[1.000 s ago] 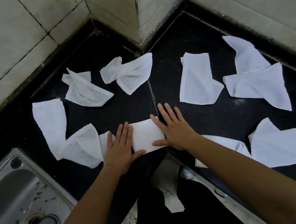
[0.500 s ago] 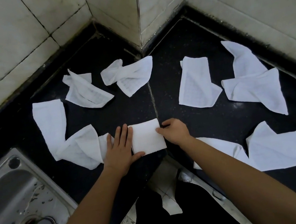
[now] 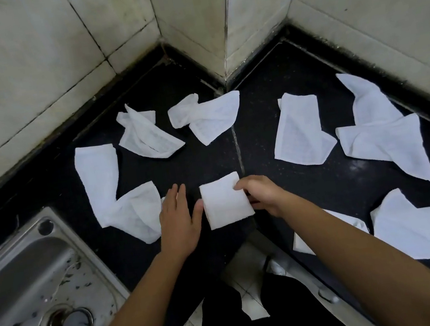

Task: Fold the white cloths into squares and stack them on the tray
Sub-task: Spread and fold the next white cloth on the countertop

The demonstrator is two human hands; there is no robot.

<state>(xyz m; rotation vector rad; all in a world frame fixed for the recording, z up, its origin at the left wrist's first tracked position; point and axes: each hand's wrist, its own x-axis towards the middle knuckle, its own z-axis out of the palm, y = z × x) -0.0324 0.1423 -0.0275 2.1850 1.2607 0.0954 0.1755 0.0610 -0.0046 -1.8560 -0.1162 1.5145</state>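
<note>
The fingers (image 3: 241,186) of the right hand (image 3: 265,195) curl round the right edge of the small folded white cloth square (image 3: 224,203), pinching it. The left hand (image 3: 177,219) lies flat, fingers straight, its thumb touching the square's left edge. The square is thick and soft, slightly longer away from the person, on the glossy black stone desk (image 3: 202,162). Limp unfolded white cloths (image 3: 299,132) lie around it.

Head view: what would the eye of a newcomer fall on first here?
First, the small folded cloth at the middle of the black counter, with the right hand pinching its right edge and the left hand flat beside it. Next, the loose white cloths scattered around it, and the steel sink at lower left.
</note>
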